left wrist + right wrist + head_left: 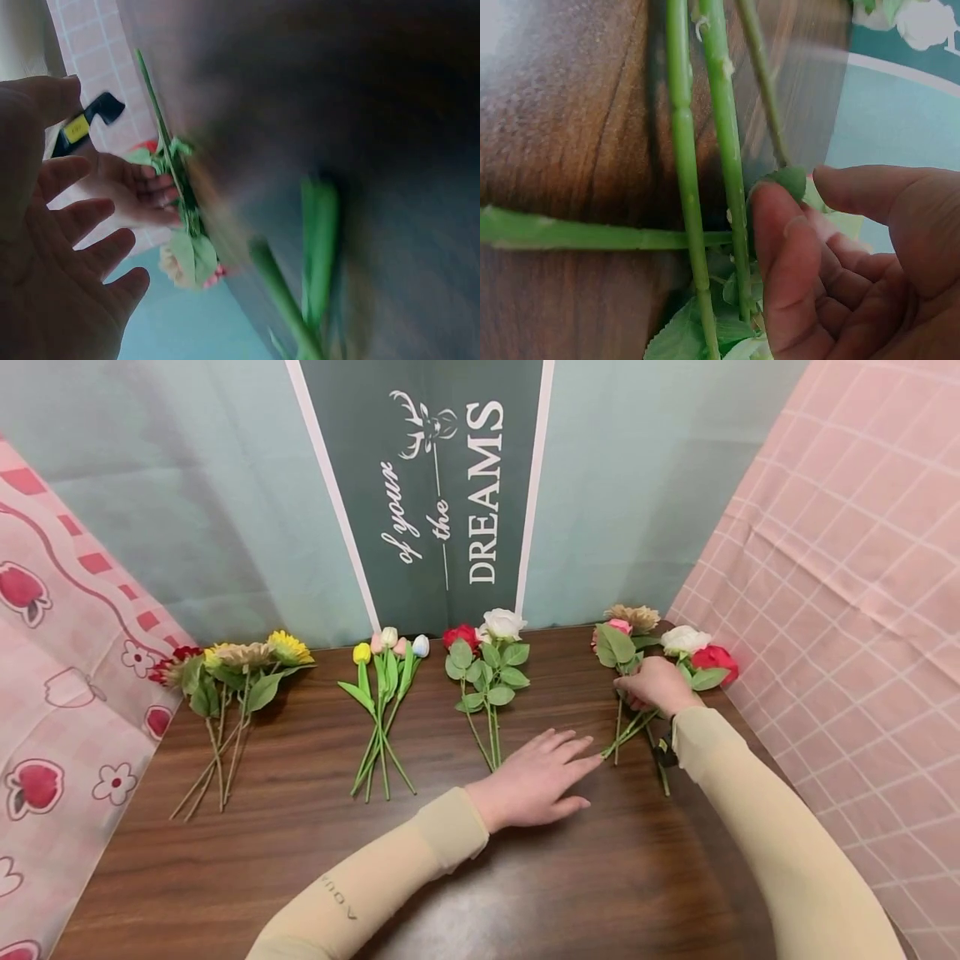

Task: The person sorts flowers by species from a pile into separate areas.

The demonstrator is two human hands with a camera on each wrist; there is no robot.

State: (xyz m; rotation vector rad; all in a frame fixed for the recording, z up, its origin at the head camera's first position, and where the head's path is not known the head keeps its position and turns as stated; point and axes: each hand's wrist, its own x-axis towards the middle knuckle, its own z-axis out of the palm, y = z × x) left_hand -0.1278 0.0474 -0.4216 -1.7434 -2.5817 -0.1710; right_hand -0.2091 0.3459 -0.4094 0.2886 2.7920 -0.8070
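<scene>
My right hand (657,685) lies over the rightmost flower bunch (626,639) on the dark wooden table (300,860), its fingers curled round the green stems (727,150). That bunch has pink, white, red and tan blooms. In the right wrist view the right hand (817,255) has its index fingertip against a stem and a leaf. My left hand (536,777) rests flat on the table with fingers straight, its fingertips close to the stem ends (617,743). The left wrist view is blurred; it shows my left hand (60,262) spread, and the right hand (139,191) on a stem.
Three more bunches lie along the back of the table: sunflowers (240,664) at the left, tulips (386,677), then red and white roses (487,652). A green banner (442,485) hangs behind. Pink cloths (840,568) flank both sides.
</scene>
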